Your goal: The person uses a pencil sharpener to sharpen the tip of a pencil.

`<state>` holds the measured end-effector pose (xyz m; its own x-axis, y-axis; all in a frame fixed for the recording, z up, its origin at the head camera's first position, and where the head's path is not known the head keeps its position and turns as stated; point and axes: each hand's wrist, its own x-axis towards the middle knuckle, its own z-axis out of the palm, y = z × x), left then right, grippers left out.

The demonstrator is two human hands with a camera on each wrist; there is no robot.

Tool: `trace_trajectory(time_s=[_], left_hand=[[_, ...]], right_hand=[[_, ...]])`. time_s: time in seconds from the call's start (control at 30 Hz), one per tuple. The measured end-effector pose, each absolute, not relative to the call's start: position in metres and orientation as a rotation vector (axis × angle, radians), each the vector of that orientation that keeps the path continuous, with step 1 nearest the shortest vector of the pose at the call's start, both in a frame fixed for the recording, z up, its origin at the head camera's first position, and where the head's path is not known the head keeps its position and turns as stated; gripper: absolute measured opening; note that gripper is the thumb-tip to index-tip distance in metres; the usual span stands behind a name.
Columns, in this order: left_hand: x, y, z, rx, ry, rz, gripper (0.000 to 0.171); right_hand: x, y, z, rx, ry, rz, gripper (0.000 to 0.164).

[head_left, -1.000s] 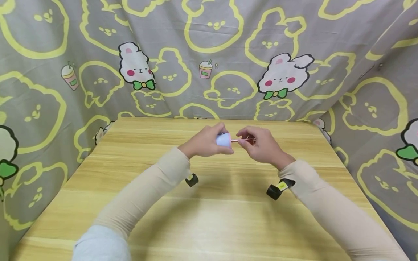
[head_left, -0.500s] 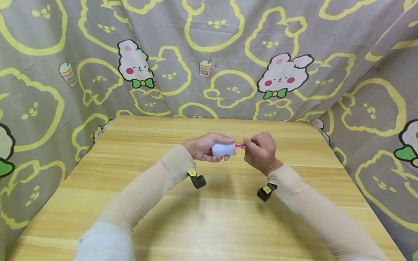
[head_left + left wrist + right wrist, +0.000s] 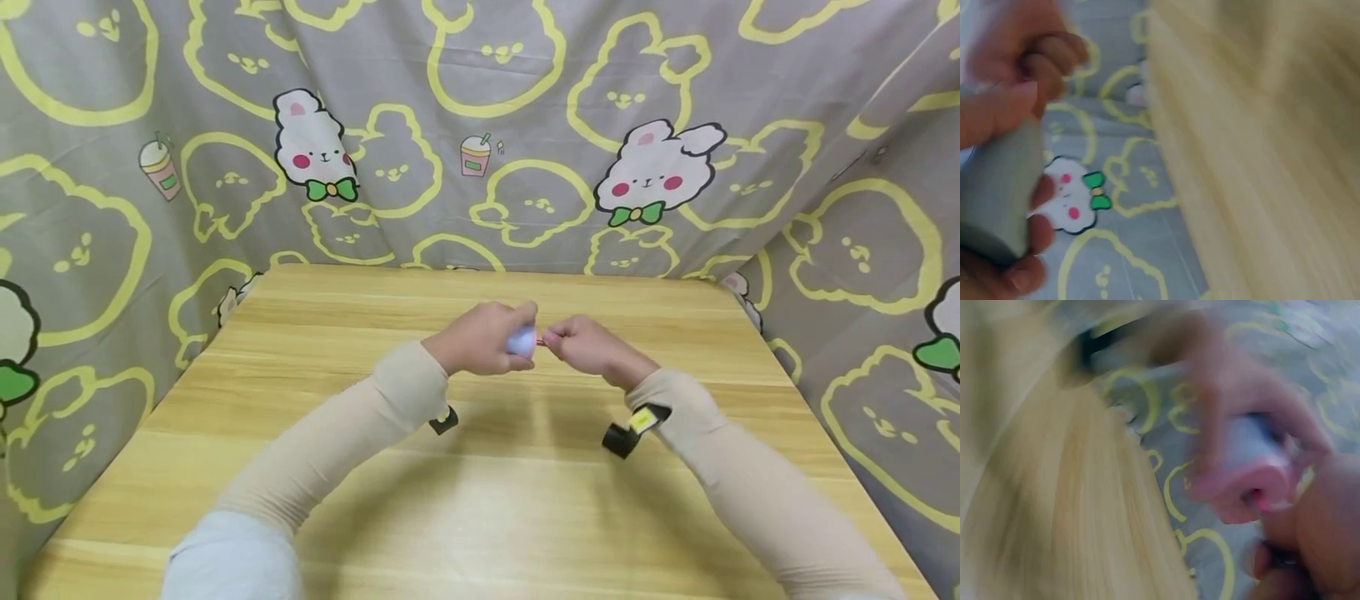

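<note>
My left hand grips a pencil sharpener, a light blue cylinder with a pink end, held on its side above the table. Facing it from the right, my right hand pinches a slim reddish pencil, whose other end is in the hole of the pink face. Only a short length of pencil shows between the hands. In the blurred right wrist view the pink end and its hole are seen close up. The left wrist view has the cylinder's side between thumb and fingers.
A wood-grain table lies beneath both hands. Grey curtains with yellow outlines and white rabbits surround its back and sides. A black camera mount hangs at the right wrist, another at the left.
Both wrists turned one way, then back, over the last second, twisting sharpener and pencil against each other. The right hand has closed up nearer to the pink end, leaving less pencil showing.
</note>
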<state>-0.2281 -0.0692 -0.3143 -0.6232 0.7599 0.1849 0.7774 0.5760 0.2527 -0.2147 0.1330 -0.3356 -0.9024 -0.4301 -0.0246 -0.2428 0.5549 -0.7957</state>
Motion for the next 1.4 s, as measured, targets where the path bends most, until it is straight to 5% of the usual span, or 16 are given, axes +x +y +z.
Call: trace_trajectory(time_s=[0.1,0.2,0.4,0.6,0.83,1.0,1.3,1.4], left_hand=[[-0.229,-0.07,-0.32,-1.361,-2.558,-0.294,0.043],[-0.233,-0.072,-0.322,-1.304,-2.568,-0.346,0.044],[-0.236,-0.076,-0.319,-1.147,-2.862,-0.877,0.046],[-0.233,-0.075,-0.306,-1.07,-3.01,-1.343,0.043],[-0.228,-0.069,-0.298,-1.061,-3.042,-1.46,0.042],[-0.23,-0.068,-0.3,-1.108,-3.004,-1.253,0.041],[-0.228,-0.071,-0.308,-1.315,-2.802,-0.702,0.043],[-0.227,-0.071,-0.307,-1.344,-2.742,-0.638,0.044]], right_hand=[[-0.219,0.134,-0.327,-0.393,2.38,-1.209,0.046],[-0.218,0.134,-0.329,-0.515,2.568,-1.173,0.043],[-0.216,0.141,-0.347,-1.216,3.114,-1.113,0.013],[-0.225,0.148,-0.367,-2.016,3.433,-0.972,0.025],[-0.233,0.141,-0.371,-2.346,3.485,-1.139,0.033],[-0.229,0.137,-0.369,-2.091,3.547,-1.007,0.039],[-0.216,0.139,-0.334,-0.799,2.583,-1.204,0.035],[-0.218,0.141,-0.322,-0.573,2.43,-1.198,0.04]])
